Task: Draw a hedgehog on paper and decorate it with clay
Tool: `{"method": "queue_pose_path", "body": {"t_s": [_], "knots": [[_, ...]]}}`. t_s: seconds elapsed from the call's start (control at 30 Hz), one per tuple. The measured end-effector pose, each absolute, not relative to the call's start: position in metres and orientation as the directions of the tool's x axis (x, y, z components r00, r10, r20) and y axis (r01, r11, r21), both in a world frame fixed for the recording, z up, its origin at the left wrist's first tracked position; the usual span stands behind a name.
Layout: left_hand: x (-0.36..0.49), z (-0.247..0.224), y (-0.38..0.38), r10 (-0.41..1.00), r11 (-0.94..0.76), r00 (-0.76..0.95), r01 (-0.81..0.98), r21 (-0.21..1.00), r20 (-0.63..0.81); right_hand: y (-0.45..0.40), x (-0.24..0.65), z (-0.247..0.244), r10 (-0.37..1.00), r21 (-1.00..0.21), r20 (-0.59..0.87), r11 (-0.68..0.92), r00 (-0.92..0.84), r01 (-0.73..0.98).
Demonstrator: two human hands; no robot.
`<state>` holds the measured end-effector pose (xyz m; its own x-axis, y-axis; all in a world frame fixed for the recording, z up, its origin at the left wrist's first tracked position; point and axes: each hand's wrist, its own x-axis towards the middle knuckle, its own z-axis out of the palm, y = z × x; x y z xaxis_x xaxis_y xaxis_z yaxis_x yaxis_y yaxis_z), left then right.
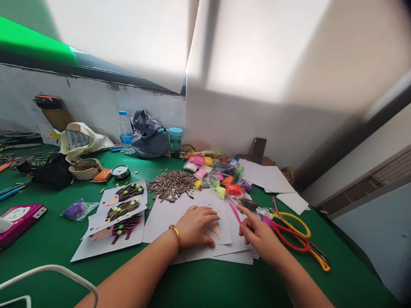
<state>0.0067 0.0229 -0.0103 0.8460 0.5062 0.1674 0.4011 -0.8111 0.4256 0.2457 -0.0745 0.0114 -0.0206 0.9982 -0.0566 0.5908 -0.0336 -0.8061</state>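
Note:
My left hand [196, 226], a gold bangle at its wrist, lies on a white paper sheet [225, 233] with its fingers spread, holding nothing. Beside its fingertips, a peach-coloured clay shape [215, 231] sits on a pencil drawing, which the hand partly covers. A pink plastic clay knife [235, 212] is gripped in my right hand [257, 233], index finger stretched forward and the other fingers curled in. Its blade points up and left, over the right side of the paper. More sheets are stacked underneath. Just beyond the papers lies a pile of striped sunflower seeds [171, 184].
Left of the papers lie several hedgehog pictures [123, 226] made with seeds and clay. Coloured clay packets [234, 189] are heaped behind. Yellow- and red-handled scissors [292, 237] lie at right. A blue bag [150, 139], water bottle [125, 130] and teal-lidded cup [175, 141] stand along the wall.

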Motion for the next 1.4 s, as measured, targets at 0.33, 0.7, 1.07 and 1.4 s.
{"method": "queue_pose_path", "body": {"t_s": [0.33,0.7,1.07,1.4], "knots": [[0.011,-0.014,0.018,0.587,-0.789,0.793,0.514,0.337,0.162,-0.067,0.232,-0.020,0.999,-0.999,0.007,0.009,-0.039,0.041],[0.006,-0.007,0.018,0.540,-0.813,0.831,0.474,0.338,0.134,-0.063,0.227,-0.022,0.964,-0.931,0.177,0.100,0.196,0.351],[0.009,-0.005,0.010,0.547,-0.814,0.822,0.479,0.329,0.156,-0.056,0.237,-0.018,0.946,-0.637,0.282,0.059,0.162,0.768],[0.009,-0.004,0.009,0.520,-0.835,0.845,0.472,0.283,0.125,-0.051,0.224,-0.024,0.983,-0.747,0.158,0.058,0.092,0.662]]}}
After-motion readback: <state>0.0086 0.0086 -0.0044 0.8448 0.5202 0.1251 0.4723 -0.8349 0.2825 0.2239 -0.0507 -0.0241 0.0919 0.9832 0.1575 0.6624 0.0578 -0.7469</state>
